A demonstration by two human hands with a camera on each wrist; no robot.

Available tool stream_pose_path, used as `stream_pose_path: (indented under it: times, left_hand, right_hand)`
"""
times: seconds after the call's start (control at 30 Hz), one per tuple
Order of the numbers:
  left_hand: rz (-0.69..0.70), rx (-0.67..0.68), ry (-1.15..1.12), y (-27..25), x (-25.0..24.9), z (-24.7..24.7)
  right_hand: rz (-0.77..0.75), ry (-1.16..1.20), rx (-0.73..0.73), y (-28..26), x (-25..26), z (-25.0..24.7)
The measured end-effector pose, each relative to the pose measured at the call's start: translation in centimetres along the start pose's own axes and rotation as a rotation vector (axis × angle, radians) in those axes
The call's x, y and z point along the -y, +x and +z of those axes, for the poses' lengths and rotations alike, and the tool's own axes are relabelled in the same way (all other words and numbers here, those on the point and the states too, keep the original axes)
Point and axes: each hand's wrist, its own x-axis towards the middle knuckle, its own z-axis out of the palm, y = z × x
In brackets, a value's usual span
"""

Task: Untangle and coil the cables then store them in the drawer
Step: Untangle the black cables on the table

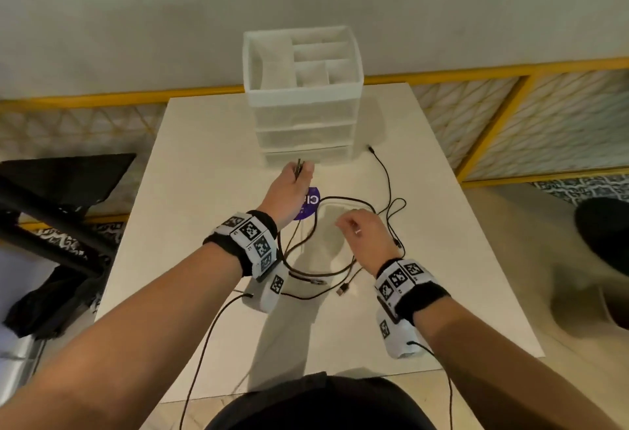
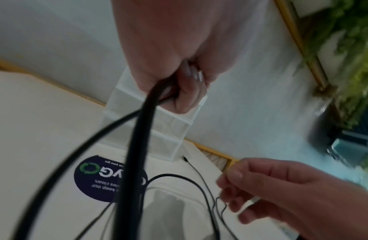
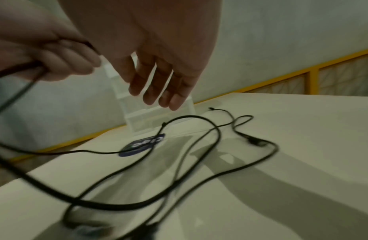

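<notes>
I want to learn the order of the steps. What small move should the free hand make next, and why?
Probably the right hand, open and holding nothing, should take the thick black cable near where the left hand grips it and draw it free, since it lies crossed with the thin cable on the table.

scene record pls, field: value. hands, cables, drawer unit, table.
left hand: grips a thick black cable, raised in front of the drawer unit
right hand: fingers straight and spread, holds nothing, above the tangle
loose cables: thin black ones, looped and crossing on the table
drawer unit: translucent white, three drawers, all closed; open divided tray on top
table: white, round purple sticker near centre
coiling: not done
</notes>
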Motion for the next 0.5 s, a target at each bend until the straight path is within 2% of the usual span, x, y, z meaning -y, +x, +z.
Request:
stream_pose_path:
  times: [0.07,0.13,0.3,0.37,0.5]
  left_hand:
    - [0.034,-0.025,0.131,0.5,-0.4,-0.6]
    - [0.044,-0.030,0.153,0.7,-0.7,-1.0]
    - [0.054,-0.010,0.179,0.4,0.5,-0.3]
    - [0.042,-0.003,0.178,0.1,1.2,-0.3]
    - [-0.006,-0.013,0.177,-0.6,2.3,-0.9]
  right_hand:
    - [0.083,-0.040,-0.002,1.2,-1.5,-0.9]
    - [0.151,-0.096,0.076,1.5,-2.9,-1.1]
    - [-0.002,-0.328,0.445,-0.2,-5.0,0.8]
    - [-0.029,-0.399,0.476,-0.8,-5.0,1.5]
    - [-0.081,-0.488,0.448,-0.8,-4.7,2.5]
